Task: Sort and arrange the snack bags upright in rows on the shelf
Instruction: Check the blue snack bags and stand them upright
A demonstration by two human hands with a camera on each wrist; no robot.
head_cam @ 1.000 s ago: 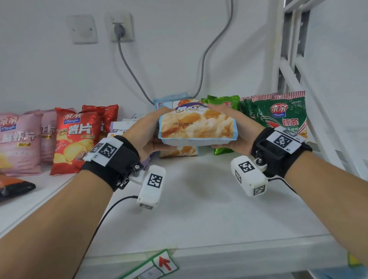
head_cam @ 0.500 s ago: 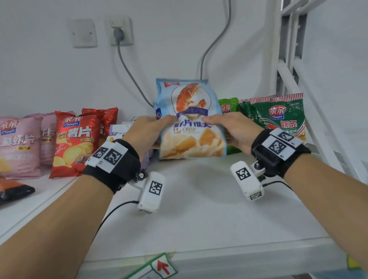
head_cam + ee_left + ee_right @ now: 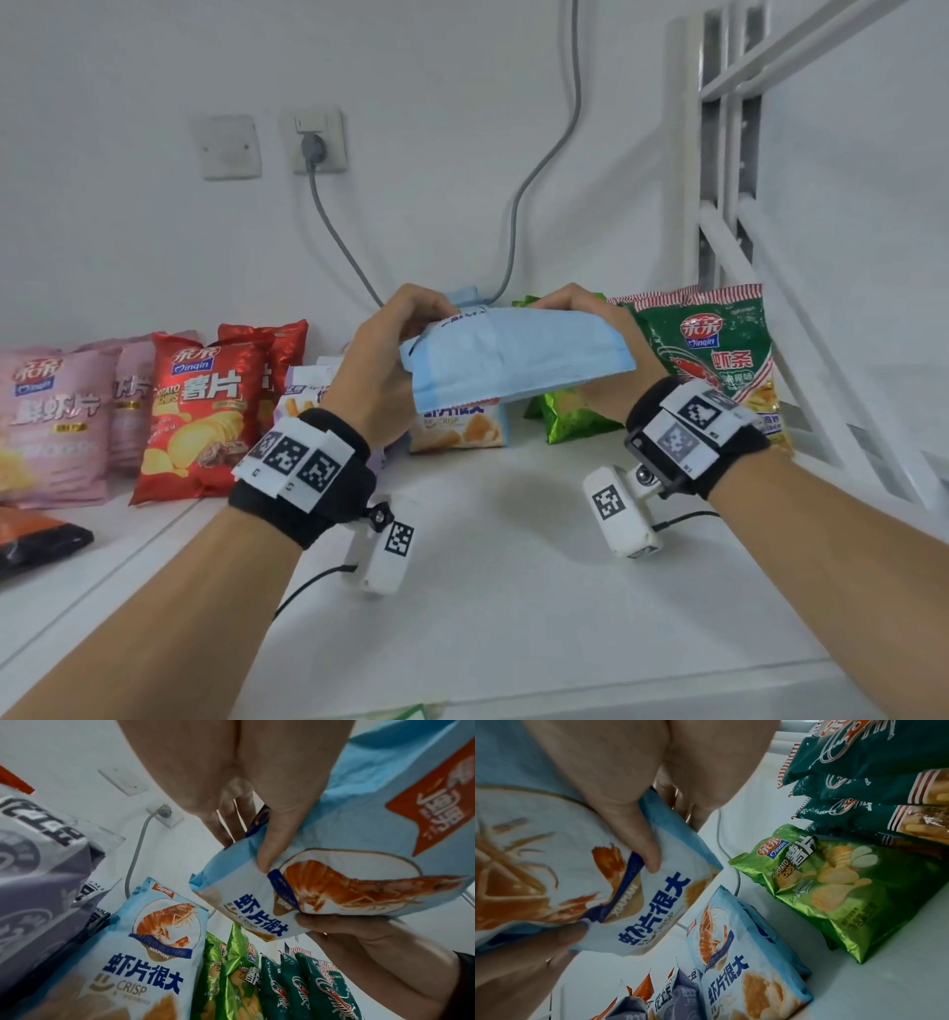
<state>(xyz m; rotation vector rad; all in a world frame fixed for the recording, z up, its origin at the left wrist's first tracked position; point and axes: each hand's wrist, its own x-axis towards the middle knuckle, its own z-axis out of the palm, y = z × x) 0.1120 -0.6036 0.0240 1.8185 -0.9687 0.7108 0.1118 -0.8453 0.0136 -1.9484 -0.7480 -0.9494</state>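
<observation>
Both hands hold one light blue prawn-crisp bag (image 3: pixel 513 360) above the white shelf (image 3: pixel 513 591). It lies tipped over, plain back side up in the head view. My left hand (image 3: pixel 411 318) pinches its left edge, thumb on the printed front (image 3: pixel 334 882). My right hand (image 3: pixel 560 303) pinches the right edge, thumb on the front (image 3: pixel 552 872). A matching blue bag (image 3: pixel 462 431) stands upright behind and below it, also seen in the wrist views (image 3: pixel 159 943) (image 3: pixel 744 953).
Right of the blue bag stand light green chip bags (image 3: pixel 570 416) and dark green shrimp-stick bags (image 3: pixel 714 354). To the left are purple-white bags (image 3: pixel 303 395), red chip bags (image 3: pixel 200 411) and pink bags (image 3: pixel 51 421). A dark bag (image 3: pixel 36 539) lies flat at far left. A white frame (image 3: pixel 770 257) bounds the right.
The held blue bag stood upright with its front to me half a second ago. It has tipped over, so its plain back faces up. Both hands rose slightly.
</observation>
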